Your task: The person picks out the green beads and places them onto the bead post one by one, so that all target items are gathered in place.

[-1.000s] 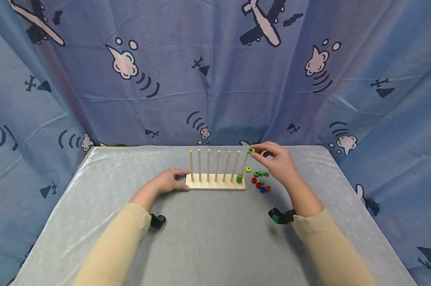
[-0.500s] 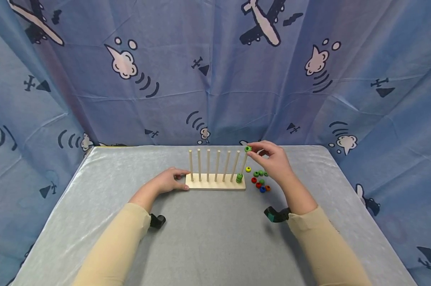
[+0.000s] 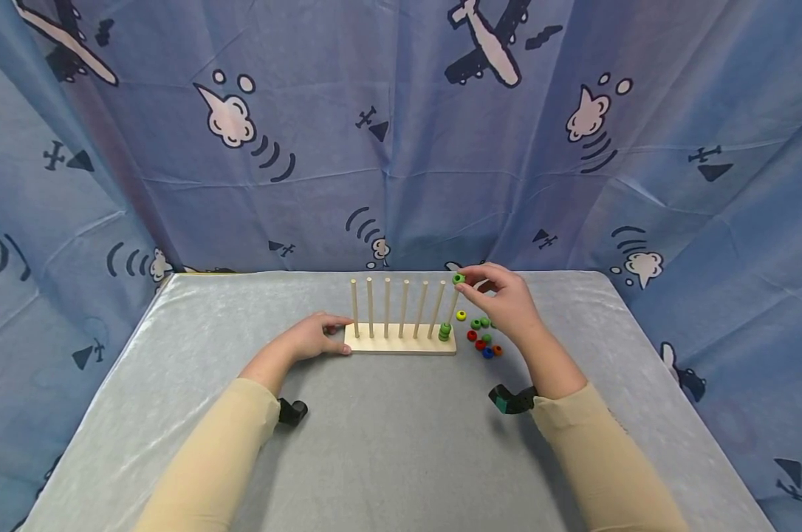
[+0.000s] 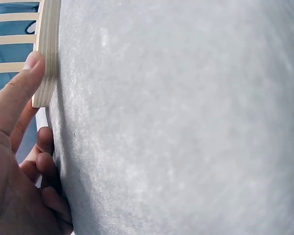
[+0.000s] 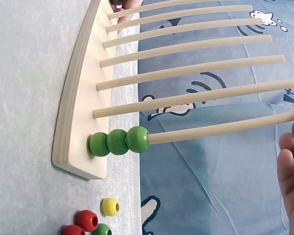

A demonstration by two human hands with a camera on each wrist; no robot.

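- On the grey worktop (image 3: 388, 443), just beside the right end of the wooden rack (image 3: 401, 349), loose beads (image 3: 481, 345) are scattered, in blue, orange, red, green and yellow. They are judged to be light, hard and easily rolled, so they should be taken by the sides, with the hole left uncovered.
- The left end of the rack is gripped between the thumb and finger of the left hand (image 3: 314, 336). Stiff, fairly light wood is supposed; the base is better held than the thin pegs (image 3: 404, 307), which might be strained sideways.
- At the bottom of the rightmost peg (image 5: 210, 132), three green beads (image 5: 117, 142) are stacked.
- At the tip of this peg, a green bead (image 3: 458, 278) is pinched by the fingers of the right hand (image 3: 507, 297). Whether it is threaded cannot be told. Its glossy surface is probably slippery, so a firm pinch is advised.
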